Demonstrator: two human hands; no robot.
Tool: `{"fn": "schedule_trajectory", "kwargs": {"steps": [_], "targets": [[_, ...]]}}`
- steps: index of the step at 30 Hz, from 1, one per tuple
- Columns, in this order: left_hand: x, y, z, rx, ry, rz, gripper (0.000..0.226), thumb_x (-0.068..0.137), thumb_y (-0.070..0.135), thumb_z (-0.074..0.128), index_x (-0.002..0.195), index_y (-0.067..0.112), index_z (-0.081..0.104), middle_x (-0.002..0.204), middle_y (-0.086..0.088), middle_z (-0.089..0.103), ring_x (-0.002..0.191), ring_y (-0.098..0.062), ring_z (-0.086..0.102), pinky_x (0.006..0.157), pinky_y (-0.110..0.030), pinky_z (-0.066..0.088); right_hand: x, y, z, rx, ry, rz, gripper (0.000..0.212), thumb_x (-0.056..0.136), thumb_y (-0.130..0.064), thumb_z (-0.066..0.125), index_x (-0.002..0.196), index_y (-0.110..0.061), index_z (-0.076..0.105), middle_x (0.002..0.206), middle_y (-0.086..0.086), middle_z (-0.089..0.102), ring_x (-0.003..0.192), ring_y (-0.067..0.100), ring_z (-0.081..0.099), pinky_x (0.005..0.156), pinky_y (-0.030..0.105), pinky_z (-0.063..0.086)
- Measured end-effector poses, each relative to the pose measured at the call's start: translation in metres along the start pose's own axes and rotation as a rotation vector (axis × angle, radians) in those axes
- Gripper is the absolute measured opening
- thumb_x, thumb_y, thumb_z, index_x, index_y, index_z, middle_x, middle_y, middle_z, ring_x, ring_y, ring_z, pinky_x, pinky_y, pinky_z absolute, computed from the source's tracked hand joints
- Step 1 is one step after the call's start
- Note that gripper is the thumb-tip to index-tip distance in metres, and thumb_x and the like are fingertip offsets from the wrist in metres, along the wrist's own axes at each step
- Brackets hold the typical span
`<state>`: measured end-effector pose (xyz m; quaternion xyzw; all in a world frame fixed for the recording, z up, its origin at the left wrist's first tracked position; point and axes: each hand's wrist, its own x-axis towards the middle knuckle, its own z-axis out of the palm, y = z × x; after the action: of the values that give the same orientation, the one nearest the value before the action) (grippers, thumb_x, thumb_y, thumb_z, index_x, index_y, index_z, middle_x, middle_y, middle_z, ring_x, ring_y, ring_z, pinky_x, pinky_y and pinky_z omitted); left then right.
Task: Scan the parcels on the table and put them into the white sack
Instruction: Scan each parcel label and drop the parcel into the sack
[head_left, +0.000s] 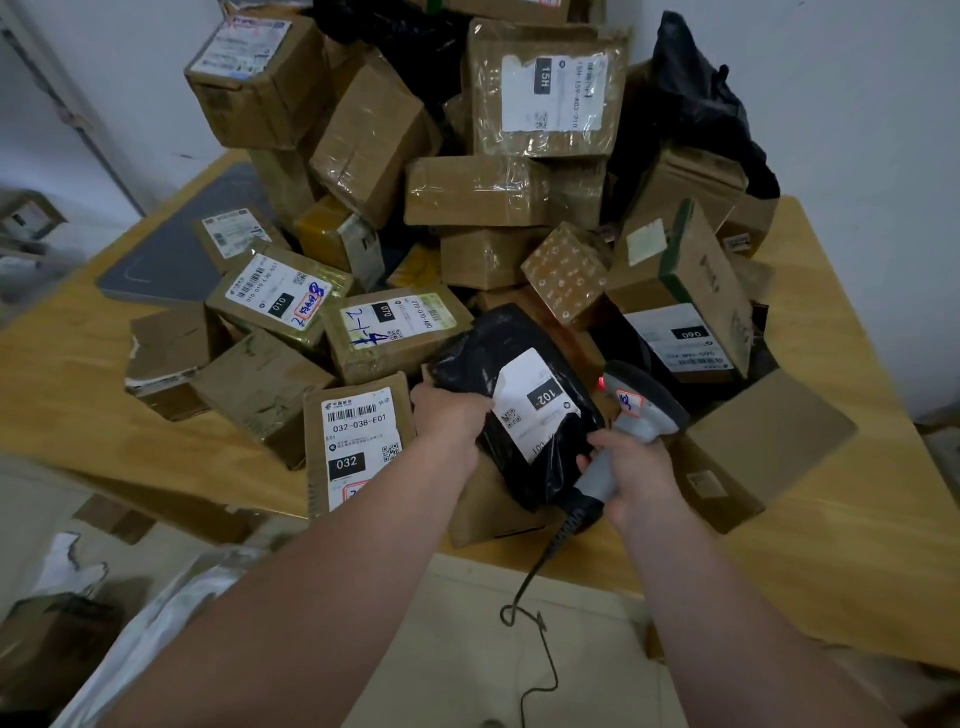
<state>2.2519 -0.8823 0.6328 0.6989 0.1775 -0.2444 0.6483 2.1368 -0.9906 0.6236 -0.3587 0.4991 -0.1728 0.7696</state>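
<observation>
- black poly parcel (514, 400): glossy black, white label, black "102" block
- scanner (631, 426): light grey body, dark grey head, red glow at the window
- table (857, 545): pale yellow wood
- patterned box (566, 273): brown, small white motifs all over
- green-edged box (701, 280): brown, dark green stripe
- "070" box (395, 332): brown, white label, blue scrawl
- mat (182, 254): dark grey
- sack (156, 623): white

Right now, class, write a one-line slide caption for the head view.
Left hand grips black parcel labelled 102 while right hand points grey scanner at it, amid piled cardboard boxes.
</observation>
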Motion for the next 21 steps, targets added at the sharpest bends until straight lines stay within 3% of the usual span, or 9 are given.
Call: {"fn": "schedule_trajectory", "kwargs": {"steps": [2,4,6,10,13,17,19,21], "targets": [[-0.008,0.002,-0.002,-0.029,-0.045,-0.042,0.042,0.081,-0.002,0.071,0.119,-0.001,0.055,0.117,-0.012,0.062,0.09,-0.017,0.06,0.057,-0.024,0.048,0.001,0.002,-0.002,0.009,-0.016,-0.008,0.044,0.086,0.01,0.061,0.126,-0.004,0.051,0.105,0.018,0.057,0.084,0.026,0.059,0.067,0.03,0.052],[-0.015,0.005,-0.002,-0.017,-0.14,-0.055,0.028,0.085,0.0,0.068,0.11,0.004,0.059,0.117,-0.011,0.064,0.083,-0.013,0.06,0.063,-0.025,0.047,0.0,0.003,-0.005,0.018,-0.036,-0.016,0.044,0.085,0.01,0.061,0.125,-0.005,0.051,0.11,0.019,0.056,0.085,0.025,0.059,0.067,0.029,0.052],[-0.02,0.008,-0.002,-0.008,-0.248,-0.049,0.038,0.086,-0.001,0.066,0.12,0.011,0.055,0.119,-0.008,0.065,0.082,-0.016,0.062,0.07,-0.03,0.049,-0.002,0.001,-0.008,0.026,-0.064,-0.026,0.041,0.085,0.01,0.061,0.122,-0.006,0.051,0.108,0.017,0.056,0.085,0.024,0.059,0.067,0.029,0.052],[-0.029,0.013,-0.002,-0.02,-0.389,-0.068,0.063,0.091,-0.006,0.057,0.14,0.027,0.036,0.114,-0.002,0.063,0.085,-0.019,0.064,0.062,-0.036,0.055,-0.009,-0.009,-0.01,0.017,-0.161,-0.042,0.032,0.083,0.011,0.057,0.107,-0.011,0.054,0.098,0.013,0.058,0.08,0.022,0.058,0.066,0.03,0.052],[-0.031,0.018,-0.004,-0.023,-0.366,0.044,0.066,0.091,-0.008,0.054,0.139,0.032,0.034,0.113,0.001,0.062,0.092,-0.019,0.062,0.072,-0.04,0.055,-0.015,-0.019,-0.007,-0.015,-0.217,-0.058,0.032,0.082,0.006,0.061,0.106,-0.015,0.058,0.098,0.013,0.064,0.079,0.025,0.063,0.063,0.033,0.052],[-0.026,0.031,-0.021,-0.068,-0.281,0.242,0.068,0.09,-0.012,0.052,0.141,0.027,0.033,0.127,-0.004,0.06,0.11,-0.023,0.058,0.094,-0.047,0.05,-0.023,-0.027,-0.003,-0.053,-0.219,-0.115,0.039,0.082,-0.013,0.073,0.119,-0.018,0.06,0.105,0.01,0.067,0.096,0.028,0.065,0.079,0.042,0.055],[-0.02,0.037,-0.036,-0.057,-0.271,0.331,0.078,0.089,-0.014,0.053,0.147,0.031,0.027,0.132,-0.001,0.059,0.117,-0.022,0.056,0.099,-0.049,0.047,-0.029,-0.03,0.001,-0.121,-0.197,-0.167,0.04,0.083,-0.018,0.073,0.121,-0.017,0.06,0.106,0.007,0.066,0.098,0.024,0.063,0.082,0.039,0.051],[-0.017,0.041,-0.051,-0.026,-0.266,0.404,0.091,0.089,-0.013,0.053,0.151,0.042,0.014,0.14,0.006,0.053,0.124,-0.017,0.052,0.102,-0.047,0.046,-0.037,-0.033,0.007,-0.178,-0.217,-0.22,0.031,0.086,-0.017,0.071,0.115,-0.017,0.061,0.1,0.004,0.067,0.093,0.018,0.063,0.076,0.034,0.049]]}}
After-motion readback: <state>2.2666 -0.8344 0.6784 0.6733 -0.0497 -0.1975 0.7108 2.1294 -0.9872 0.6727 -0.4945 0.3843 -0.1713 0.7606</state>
